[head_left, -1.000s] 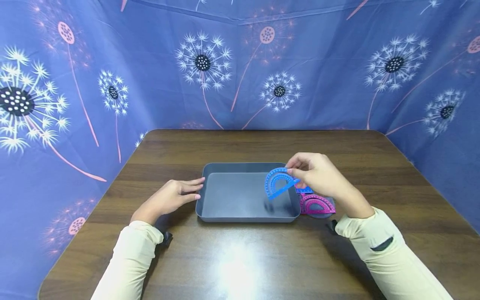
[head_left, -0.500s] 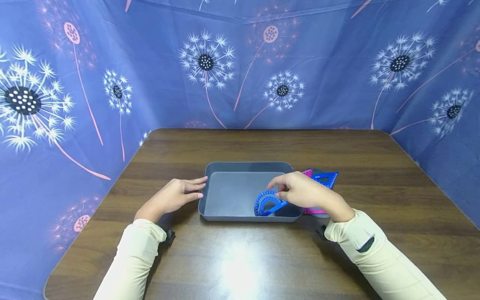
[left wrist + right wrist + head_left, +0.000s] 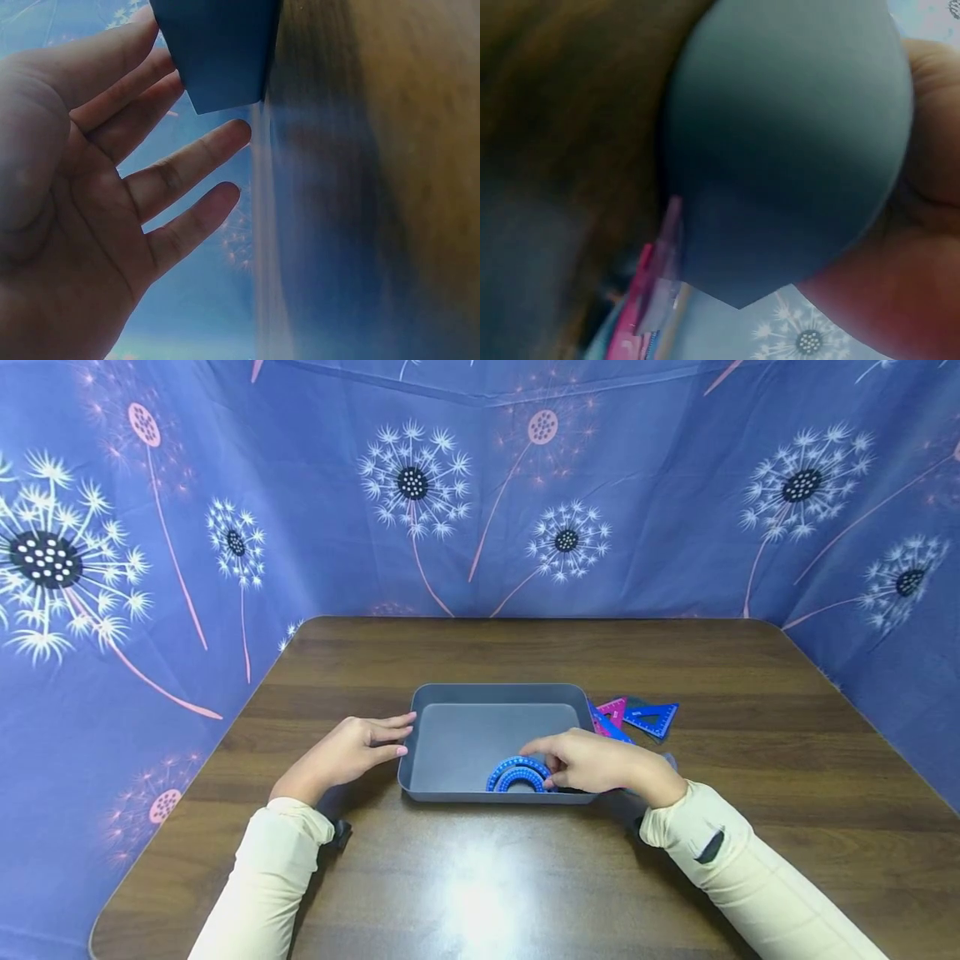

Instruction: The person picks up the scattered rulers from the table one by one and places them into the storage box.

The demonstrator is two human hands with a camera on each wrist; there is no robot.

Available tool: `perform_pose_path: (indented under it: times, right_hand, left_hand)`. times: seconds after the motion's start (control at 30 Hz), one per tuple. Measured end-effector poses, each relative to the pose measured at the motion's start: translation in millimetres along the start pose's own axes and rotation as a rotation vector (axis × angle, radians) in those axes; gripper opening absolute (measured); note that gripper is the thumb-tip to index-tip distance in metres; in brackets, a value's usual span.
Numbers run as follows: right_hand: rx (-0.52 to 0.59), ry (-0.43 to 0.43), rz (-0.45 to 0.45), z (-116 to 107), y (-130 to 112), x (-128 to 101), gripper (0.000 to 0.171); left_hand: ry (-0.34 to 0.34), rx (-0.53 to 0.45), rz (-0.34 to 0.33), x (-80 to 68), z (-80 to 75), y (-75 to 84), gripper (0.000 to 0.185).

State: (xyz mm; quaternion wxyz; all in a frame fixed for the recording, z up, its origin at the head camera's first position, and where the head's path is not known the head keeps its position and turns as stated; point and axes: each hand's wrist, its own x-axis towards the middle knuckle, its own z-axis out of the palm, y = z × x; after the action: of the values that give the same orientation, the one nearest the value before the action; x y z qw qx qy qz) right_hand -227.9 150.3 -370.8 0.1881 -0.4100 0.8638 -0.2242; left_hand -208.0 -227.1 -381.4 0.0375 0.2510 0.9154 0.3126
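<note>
Just left of right hand (image 3: 592, 762), blue protractor (image 3: 519, 761)

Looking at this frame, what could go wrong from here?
The blue protractor is close to the near wall of the gray tray and might end up leaning there. The right hand reaches over the tray's side near the pink triangle; pulling back could nudge that or the tray.
</note>
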Motion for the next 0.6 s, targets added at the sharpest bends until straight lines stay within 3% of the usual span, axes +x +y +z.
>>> perform_pose_path:
  times: [0.17,0.33,0.6]
  right_hand:
    - [-0.034,0.012,-0.031,2.4,1.3,3.4,0.064]
    - [-0.042,0.018,-0.054,4.4,1.6,5.1,0.058]
    - [-0.117,0.032,-0.02,9.9,0.5,4.8,0.054]
  left_hand:
    - [-0.005,-0.008,-0.011,0.3,-1.4,0.6,0.042]
    - [-0.005,0.0,-0.016,1.1,-2.1,2.5,0.042]
    - [-0.008,0.003,-0.013,0.0,-1.1,1.8,0.041]
